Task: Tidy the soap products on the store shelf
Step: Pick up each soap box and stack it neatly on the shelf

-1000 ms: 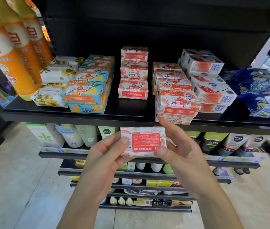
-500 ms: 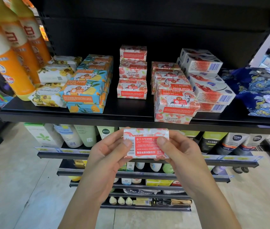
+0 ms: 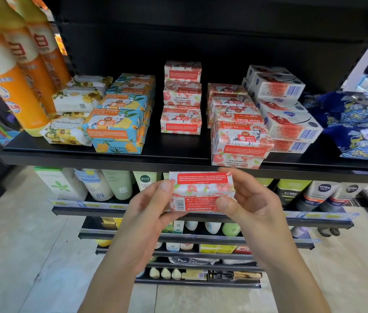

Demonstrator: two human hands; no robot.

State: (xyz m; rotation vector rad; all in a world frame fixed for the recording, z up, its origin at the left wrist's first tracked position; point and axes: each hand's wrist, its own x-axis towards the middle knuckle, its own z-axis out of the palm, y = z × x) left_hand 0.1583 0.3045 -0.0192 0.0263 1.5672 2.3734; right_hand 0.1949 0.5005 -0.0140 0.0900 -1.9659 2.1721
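Left hand (image 3: 149,213) and right hand (image 3: 249,206) are both gripping a red soap box (image 3: 201,188) below the shelf (image 3: 178,158) edge

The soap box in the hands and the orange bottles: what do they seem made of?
The soap box looks like printed paper or thin card, matte: crisp folded edges, no glare. The orange bottles look like glossy plastic: smooth curved sides with soft highlights, though blur leaves this open.
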